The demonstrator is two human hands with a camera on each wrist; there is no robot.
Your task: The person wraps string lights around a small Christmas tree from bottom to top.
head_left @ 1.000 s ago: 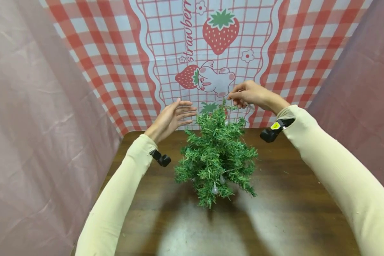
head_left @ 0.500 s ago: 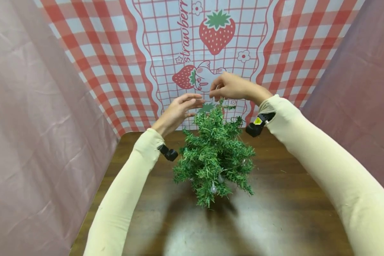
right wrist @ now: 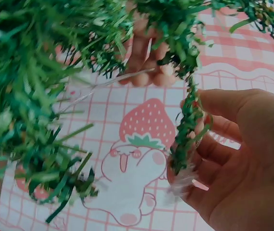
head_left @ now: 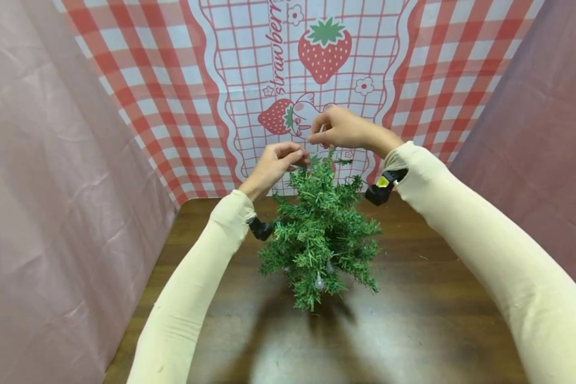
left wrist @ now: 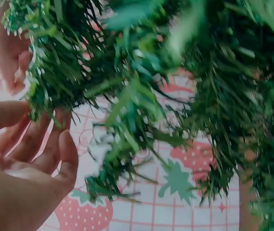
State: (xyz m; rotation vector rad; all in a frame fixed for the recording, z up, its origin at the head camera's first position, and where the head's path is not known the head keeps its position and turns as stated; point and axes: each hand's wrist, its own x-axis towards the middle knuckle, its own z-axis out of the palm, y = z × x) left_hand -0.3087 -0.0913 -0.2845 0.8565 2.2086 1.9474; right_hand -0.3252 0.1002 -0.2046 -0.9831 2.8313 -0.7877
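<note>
The small green artificial Christmas tree (head_left: pixel 319 213) stands upright on the brown table. Clear bulbs of a string light (head_left: pixel 319 281) hang among its lower branches. My left hand (head_left: pixel 273 162) is beside the tree's upper left, fingers curled. In the right wrist view, the light's thin clear wire (right wrist: pixel 103 85) runs from the branches to the left fingertips, which appear to pinch it. My right hand (head_left: pixel 343 128) is just above the treetop with thumb and forefinger together. A blurred clear part of the string light (right wrist: pixel 180 183) lies at its fingers, behind a green twig (right wrist: pixel 189 115).
A red-and-white checked strawberry cloth (head_left: pixel 242 69) hangs close behind the tree. Pink cloth (head_left: pixel 43 192) walls the left side, with another pink cloth (head_left: pixel 523 133) on the right. Green needle scraps lie on the wooden table (head_left: pixel 427 314).
My right hand has moved left from the tree's upper right to above its top. My left hand has come in towards it, and its straight fingers have curled.
</note>
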